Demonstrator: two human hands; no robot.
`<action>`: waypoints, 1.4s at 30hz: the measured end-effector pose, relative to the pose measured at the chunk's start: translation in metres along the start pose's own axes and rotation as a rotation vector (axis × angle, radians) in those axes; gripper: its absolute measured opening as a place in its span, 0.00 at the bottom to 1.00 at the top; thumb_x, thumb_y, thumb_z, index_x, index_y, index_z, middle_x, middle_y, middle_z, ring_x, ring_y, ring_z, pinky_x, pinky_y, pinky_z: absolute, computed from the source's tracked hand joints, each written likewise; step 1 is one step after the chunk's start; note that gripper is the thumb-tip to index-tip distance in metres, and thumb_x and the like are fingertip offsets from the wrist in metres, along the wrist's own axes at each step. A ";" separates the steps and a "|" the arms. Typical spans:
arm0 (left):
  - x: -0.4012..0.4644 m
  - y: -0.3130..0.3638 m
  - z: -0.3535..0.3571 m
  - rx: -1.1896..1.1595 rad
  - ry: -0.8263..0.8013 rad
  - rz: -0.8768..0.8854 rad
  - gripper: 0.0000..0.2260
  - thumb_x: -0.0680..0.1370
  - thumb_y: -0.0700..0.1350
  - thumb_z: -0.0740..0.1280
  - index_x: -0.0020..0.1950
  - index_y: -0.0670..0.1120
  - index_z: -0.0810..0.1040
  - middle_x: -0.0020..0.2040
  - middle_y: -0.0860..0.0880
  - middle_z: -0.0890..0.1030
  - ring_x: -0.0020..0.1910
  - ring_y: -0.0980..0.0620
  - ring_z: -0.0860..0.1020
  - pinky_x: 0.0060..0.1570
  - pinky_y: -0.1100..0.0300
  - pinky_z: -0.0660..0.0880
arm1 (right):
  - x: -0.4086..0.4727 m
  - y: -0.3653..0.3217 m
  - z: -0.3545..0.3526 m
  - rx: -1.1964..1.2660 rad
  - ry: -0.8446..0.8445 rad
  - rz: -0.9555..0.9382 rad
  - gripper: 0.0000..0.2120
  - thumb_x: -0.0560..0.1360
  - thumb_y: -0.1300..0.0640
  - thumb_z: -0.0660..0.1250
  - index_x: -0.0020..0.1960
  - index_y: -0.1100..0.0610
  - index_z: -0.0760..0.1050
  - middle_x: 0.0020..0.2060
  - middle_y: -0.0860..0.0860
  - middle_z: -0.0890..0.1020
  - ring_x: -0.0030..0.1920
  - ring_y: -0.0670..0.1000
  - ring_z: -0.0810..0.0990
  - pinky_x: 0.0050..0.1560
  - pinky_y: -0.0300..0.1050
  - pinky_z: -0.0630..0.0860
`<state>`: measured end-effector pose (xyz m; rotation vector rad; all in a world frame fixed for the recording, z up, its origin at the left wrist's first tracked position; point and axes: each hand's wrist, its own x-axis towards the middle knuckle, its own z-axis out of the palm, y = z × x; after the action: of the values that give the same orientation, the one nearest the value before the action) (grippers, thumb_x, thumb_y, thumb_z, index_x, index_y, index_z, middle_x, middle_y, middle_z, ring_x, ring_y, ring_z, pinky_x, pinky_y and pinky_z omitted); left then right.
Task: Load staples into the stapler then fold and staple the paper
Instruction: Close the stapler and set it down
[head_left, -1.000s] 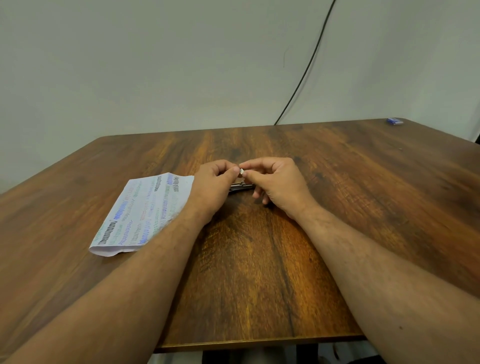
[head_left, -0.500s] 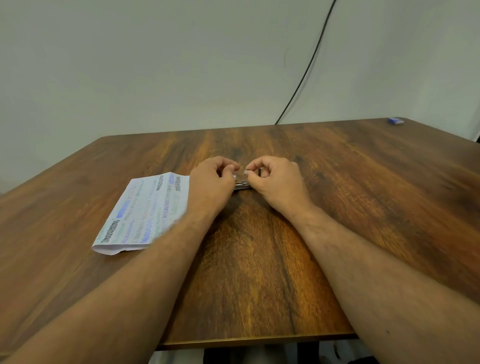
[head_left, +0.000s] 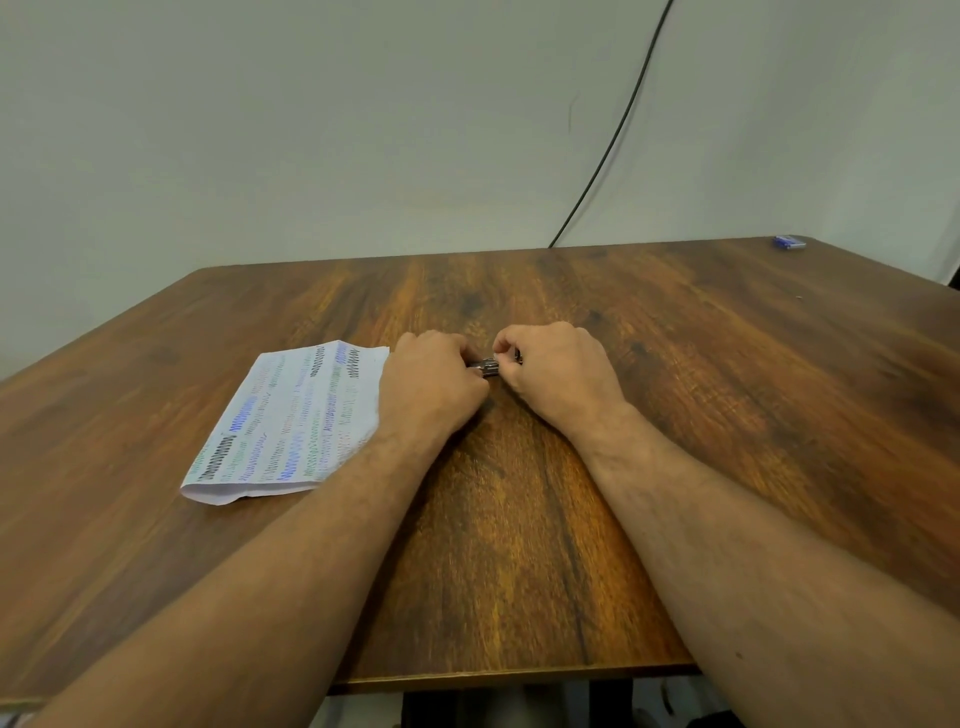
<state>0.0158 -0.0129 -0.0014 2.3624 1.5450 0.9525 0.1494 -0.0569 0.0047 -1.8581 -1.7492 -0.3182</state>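
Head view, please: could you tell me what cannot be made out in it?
- Stapler: mostly hidden between the left hand and right hand; whether staples are loaded cannot be seen.
- Paper: its print is too small to read.
- Small blue object at the far table corner: too small to identify.

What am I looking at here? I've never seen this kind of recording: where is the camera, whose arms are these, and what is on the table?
There is no machine. The single picture comes from a camera worn on a person's head, looking forward and down. The left hand and right hand meet over a small metal stapler, both closed on it; whether staples are inside is hidden. On the wooden table, a printed sheet of paper lies flat beside the left hand, not visibly stapled. A small blue object sits at the far right corner, too small to identify. A black cable hangs down the wall.
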 end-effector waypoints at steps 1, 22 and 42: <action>0.000 0.000 0.000 -0.007 -0.005 -0.007 0.13 0.73 0.43 0.66 0.52 0.54 0.85 0.47 0.51 0.85 0.56 0.47 0.75 0.46 0.53 0.72 | 0.000 0.000 0.000 0.000 -0.013 0.011 0.11 0.80 0.49 0.62 0.54 0.48 0.82 0.44 0.50 0.86 0.46 0.55 0.83 0.52 0.52 0.79; 0.004 -0.001 0.002 -0.093 -0.013 -0.005 0.10 0.74 0.43 0.69 0.52 0.54 0.86 0.50 0.50 0.86 0.52 0.48 0.81 0.53 0.55 0.77 | -0.001 0.005 -0.008 0.064 -0.060 0.024 0.10 0.78 0.52 0.67 0.54 0.49 0.85 0.48 0.49 0.87 0.51 0.53 0.82 0.56 0.52 0.77; 0.003 -0.002 -0.007 -0.324 -0.092 -0.118 0.14 0.71 0.39 0.68 0.49 0.54 0.87 0.37 0.58 0.82 0.34 0.60 0.80 0.32 0.67 0.70 | -0.006 0.004 -0.004 0.097 -0.092 -0.021 0.17 0.74 0.57 0.61 0.55 0.45 0.84 0.48 0.49 0.88 0.51 0.54 0.83 0.55 0.52 0.78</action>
<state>0.0114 -0.0108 0.0042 2.0399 1.3615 0.9698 0.1536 -0.0647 0.0039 -1.8119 -1.8137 -0.1554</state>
